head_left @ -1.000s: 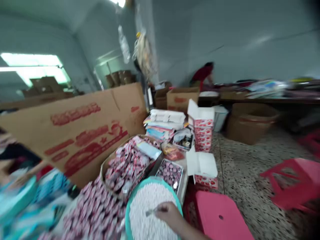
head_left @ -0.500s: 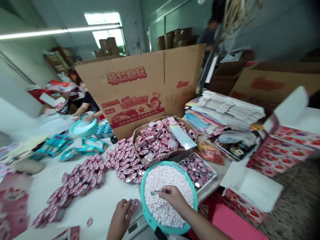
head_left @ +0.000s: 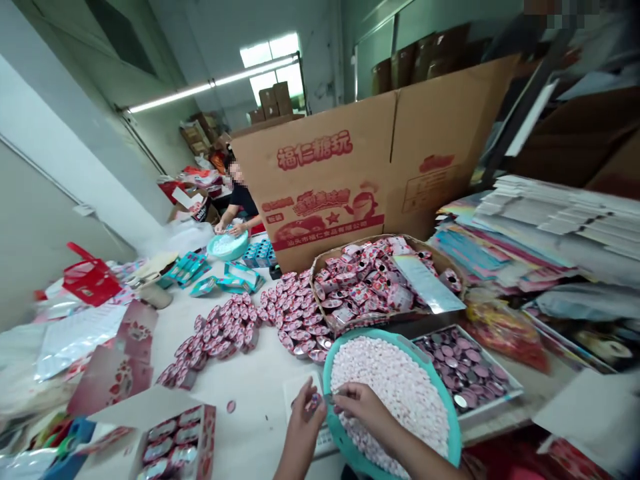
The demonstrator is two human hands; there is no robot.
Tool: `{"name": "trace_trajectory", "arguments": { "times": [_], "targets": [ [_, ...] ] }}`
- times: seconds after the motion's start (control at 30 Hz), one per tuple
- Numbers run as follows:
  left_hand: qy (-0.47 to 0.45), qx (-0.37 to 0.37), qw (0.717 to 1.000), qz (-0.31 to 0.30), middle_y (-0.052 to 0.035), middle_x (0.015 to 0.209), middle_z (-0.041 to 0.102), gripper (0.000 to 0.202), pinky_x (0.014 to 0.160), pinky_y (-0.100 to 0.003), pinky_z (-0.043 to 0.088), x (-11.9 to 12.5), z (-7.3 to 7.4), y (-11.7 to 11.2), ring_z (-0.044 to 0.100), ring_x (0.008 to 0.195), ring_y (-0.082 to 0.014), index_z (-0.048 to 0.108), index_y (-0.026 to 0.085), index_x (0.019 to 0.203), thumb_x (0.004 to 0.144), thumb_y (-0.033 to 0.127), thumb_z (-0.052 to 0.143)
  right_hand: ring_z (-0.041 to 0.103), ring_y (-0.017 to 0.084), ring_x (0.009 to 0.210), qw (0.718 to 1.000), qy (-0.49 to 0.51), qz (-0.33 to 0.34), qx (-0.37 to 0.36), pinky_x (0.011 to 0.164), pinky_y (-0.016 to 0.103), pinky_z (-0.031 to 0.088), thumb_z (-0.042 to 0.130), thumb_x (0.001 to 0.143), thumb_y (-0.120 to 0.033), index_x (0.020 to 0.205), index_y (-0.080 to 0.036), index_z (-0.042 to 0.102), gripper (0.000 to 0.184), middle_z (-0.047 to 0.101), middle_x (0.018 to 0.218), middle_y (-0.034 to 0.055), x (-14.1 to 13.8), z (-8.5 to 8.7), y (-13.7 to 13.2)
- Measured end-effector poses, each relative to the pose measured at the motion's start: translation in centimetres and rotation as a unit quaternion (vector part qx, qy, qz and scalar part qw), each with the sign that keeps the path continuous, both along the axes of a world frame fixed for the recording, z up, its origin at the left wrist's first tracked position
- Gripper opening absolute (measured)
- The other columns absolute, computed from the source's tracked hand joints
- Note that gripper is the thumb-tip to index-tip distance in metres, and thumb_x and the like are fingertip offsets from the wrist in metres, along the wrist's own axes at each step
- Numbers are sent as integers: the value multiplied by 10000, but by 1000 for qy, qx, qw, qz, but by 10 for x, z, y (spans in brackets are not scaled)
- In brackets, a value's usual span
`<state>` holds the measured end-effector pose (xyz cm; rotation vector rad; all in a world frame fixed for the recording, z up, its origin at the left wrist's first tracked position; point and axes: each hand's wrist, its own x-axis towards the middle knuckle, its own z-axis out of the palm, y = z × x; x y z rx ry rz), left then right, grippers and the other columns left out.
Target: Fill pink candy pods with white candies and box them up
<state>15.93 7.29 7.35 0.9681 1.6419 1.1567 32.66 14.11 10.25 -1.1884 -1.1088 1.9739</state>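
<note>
Head view: I see open strawberry-print cardboard carton [head_left: 208, 433] lower left, then pile of pink-printed oval containers [head_left: 220, 330]. Left hand [head_left: 304, 419]: fingers closed around small pink-patterned container [head_left: 315, 400], just beside round teal plastic basin [head_left: 453, 437] holding small white pellets [head_left: 395, 373]. Right hand [head_left: 363, 403] at basin's left rim: fingertips pinched on small grey piece [head_left: 330, 399], kind unclear. My worry: hand bumping rim could spill pellets; slack pinch could drop piece.

Your surface: white tabletop [head_left: 260, 377] | centre: you have loose pink cases [head_left: 225, 330] heaped, wicker basket [head_left: 313, 277] beyond | lower centre: teal basin [head_left: 454, 433], half-hidden white device [head_left: 291, 392] | lower right: shallow tray [head_left: 493, 405] of discs [head_left: 467, 370] | lower left: open carton [head_left: 207, 433] | left of centre: teal packets [head_left: 240, 277]
</note>
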Motion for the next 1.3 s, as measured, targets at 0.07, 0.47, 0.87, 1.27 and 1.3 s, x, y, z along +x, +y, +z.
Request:
{"name": "trace_trajectory", "arguments": {
  "times": [0.07, 0.47, 0.87, 1.27, 1.3],
  "targets": [
    [-28, -17, 999, -32, -118, 925, 695, 502, 824, -349, 504, -7, -2, -4, 638, 893, -238, 708, 161, 913, 702, 614, 668, 643, 187, 739, 1000, 0, -7, -26, 671, 266, 425, 708, 651, -475, 756, -148, 694, 344, 687, 725, 41, -7, -2, -10],
    [29, -131, 991, -11, -28, 623, 632, 453, 619, -276, 407, -56, 12, -5, 536, 634, -167, 709, 137, 717, 681, 582, 630, 692, 253, 837, 959, -206, -130, 143, 773, 330, 527, 579, 781, -466, 840, -163, 781, 369, 760, 860, 92, -79, -33, -37],
    [169, -134, 976, -34, -82, 847, 689, 357, 785, -338, 425, -71, -20, 6, 607, 827, -243, 719, 186, 702, 730, 509, 571, 675, 173, 768, 904, -384, -65, 178, 690, 229, 459, 589, 827, -250, 849, -187, 747, 171, 750, 812, 45, -99, -44, -29],
    [162, -107, 981, 24, -10, 697, 575, 180, 705, -308, 462, -70, -45, 7, 577, 679, -178, 570, 196, 658, 649, 351, 662, 605, 178, 817, 844, -480, 8, 241, 699, 243, 360, 608, 775, -181, 777, -171, 678, 72, 688, 839, 54, -102, -46, -18],
    [137, -134, 980, 49, 11, 660, 560, 228, 656, -303, 463, -71, -48, 8, 564, 625, -168, 545, 201, 693, 611, 348, 700, 606, 175, 816, 843, -479, 10, 245, 700, 241, 362, 607, 767, -174, 779, -173, 676, 69, 686, 841, 50, -100, -47, -18]
  ]
}}
